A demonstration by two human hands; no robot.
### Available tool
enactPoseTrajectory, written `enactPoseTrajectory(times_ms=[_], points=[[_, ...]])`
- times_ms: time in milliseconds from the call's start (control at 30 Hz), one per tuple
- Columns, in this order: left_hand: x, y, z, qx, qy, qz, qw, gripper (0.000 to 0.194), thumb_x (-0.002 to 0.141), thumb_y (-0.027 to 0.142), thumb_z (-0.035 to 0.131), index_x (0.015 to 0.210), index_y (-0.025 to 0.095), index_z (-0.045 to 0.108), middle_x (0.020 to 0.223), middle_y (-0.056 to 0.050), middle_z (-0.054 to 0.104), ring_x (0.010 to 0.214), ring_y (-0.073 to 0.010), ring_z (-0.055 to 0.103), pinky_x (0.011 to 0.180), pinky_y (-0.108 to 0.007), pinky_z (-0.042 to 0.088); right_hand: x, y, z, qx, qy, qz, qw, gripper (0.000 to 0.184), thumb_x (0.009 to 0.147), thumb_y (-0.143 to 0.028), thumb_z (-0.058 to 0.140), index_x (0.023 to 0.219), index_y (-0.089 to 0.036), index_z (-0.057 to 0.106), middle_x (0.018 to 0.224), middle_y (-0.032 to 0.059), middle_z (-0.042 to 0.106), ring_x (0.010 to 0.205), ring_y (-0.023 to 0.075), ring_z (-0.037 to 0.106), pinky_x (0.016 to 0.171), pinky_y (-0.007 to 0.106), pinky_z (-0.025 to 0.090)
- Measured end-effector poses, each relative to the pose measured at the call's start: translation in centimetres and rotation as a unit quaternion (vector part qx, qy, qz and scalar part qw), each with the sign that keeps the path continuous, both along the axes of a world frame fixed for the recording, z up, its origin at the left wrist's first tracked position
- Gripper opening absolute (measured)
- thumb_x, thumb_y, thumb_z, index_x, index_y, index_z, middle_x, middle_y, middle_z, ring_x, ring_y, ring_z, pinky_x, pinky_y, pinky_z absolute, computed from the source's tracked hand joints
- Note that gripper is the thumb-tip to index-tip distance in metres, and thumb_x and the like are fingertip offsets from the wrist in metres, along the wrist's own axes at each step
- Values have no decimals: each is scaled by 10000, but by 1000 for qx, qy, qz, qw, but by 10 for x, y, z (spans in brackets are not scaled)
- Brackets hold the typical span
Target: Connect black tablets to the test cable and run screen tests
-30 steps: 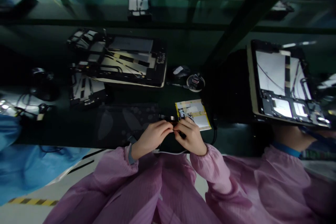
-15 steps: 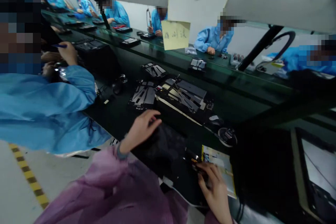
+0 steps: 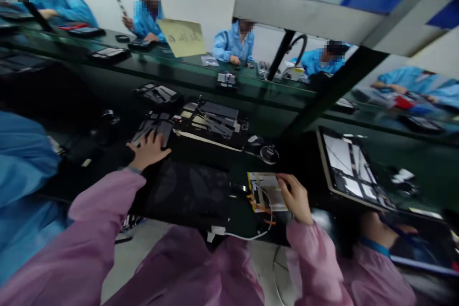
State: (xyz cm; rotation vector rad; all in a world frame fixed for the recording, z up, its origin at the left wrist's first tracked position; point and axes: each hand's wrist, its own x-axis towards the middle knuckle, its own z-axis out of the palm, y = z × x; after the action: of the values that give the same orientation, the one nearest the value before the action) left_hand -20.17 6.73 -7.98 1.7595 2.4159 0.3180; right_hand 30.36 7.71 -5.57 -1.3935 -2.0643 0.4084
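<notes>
Right grip (image 3: 296,196) on panel (image 3: 273,195) | yellow edge (image 3: 250,183) leftward | long axis unclear

The left hand (image 3: 148,152), fingertips meeting those of the right hand (image 3: 296,196) a second ago, has moved out over a device (image 3: 164,127), fingers spread. The right has shifted to the far right corner of the pad (image 3: 266,180).

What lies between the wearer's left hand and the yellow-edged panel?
The head view shows a dark flat sheet, then a small shiny-ended part near the yellow-edged panel.
</notes>
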Motion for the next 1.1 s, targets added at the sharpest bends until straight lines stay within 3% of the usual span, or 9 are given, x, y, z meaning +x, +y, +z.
enactPoseTrajectory(times_ms=[100, 233, 333, 400, 467, 600, 767, 967, 1100], points=[[-20, -11, -6, 17, 13, -38, 999, 552, 847, 431, 591, 1333, 200, 466, 1531, -175, 332, 1376, -500, 251, 887, -874, 137, -3, 19, -24, 19, -54, 28, 998, 246, 923, -275, 457, 980, -165, 669, 983, 96, 666, 938, 231, 619, 848, 405, 509], [-20, -31, -3, 44, -4, -27, 999, 495, 828, 376, 621, 1284, 225, 500, 1514, -135, 385, 1385, -425, 303, 1006, -787, 169, -7, 14, -46, 31, -91, 29, 995, 235, 907, -215, 478, 1022, -152, 672, 1057, 112, 648, 990, 235, 581, 885, 431, 484], [-1, -70, 5, 114, -105, -44, 987, 537, 862, 373, 551, 1376, 316, 404, 1554, -43, 330, 1409, -318, 314, 1133, -577, 249, -6, 2, -50, 43, -112, 35, 992, 253, 897, -187, 489, 1090, -156, 650, 1134, 115, 624, 1053, 242, 549, 903, 430, 467], [16, -108, 4, 93, -240, -85, 963, 596, 898, 396, 488, 1440, 461, 247, 1570, 53, 282, 1413, -274, 323, 1136, -503, 313, -6, -4, -49, 48, -129, 34, 990, 263, 899, -200, 496, 1114, -170, 642, 1169, 112, 607, 1077, 248, 531, 909, 426, 454], [35, -146, -4, 92, -276, -93, 952, 654, 861, 463, 521, 1454, 437, 248, 1589, 18, 225, 1416, -334, 302, 1104, -541, 352, -7, -7, -49, 49, -146, 23, 988, 274, 903, -222, 503, 1138, -184, 637, 1191, 110, 595, 1080, 251, 521, 909, 416, 441], [66, -192, -25, 38, -201, -69, 976, 729, 834, 496, 572, 1474, 324, 267, 1605, -73, 156, 1412, -410, 271, 1077, -605, 361, -11, -8, -50, 51, -177, 6, 983, 284, 909, -237, 499, 1156, -197, 634, 1201, 102, 596, 1071, 249, 516, 892, 390, 422], [80, -188, -33, 88, -154, -68, 982, 613, 868, 491, 549, 1432, 353, 352, 1602, -34, 177, 1387, -403, 333, 1034, -580, 441, -13, -9, -50, 66, -196, 7, 978, 287, 925, -219, 470, 1164, -208, 629, 1212, 95, 601, 1082, 246, 512, 895, 382, 413], [84, -168, -40, 138, -118, -86, 980, 617, 866, 535, 542, 1415, 300, 387, 1581, -70, 247, 1391, -365, 345, 1075, -516, 414, -14, -10, -48, 82, -218, 6, 972, 295, 912, -184, 474, 1162, -196, 629, 1206, 96, 615, 1090, 256, 516, 908, 390, 417], [89, -158, -41, 124, -135, -64, 981, 613, 850, 573, 551, 1370, 266, 439, 1581, -103, 229, 1395, -358, 341, 1104, -505, 369, -16, -11, -47, 82, -215, 4, 973, 314, 882, -165, 486, 1156, -209, 632, 1201, 93, 620, 1073, 261, 530, 896, 394, 430]])
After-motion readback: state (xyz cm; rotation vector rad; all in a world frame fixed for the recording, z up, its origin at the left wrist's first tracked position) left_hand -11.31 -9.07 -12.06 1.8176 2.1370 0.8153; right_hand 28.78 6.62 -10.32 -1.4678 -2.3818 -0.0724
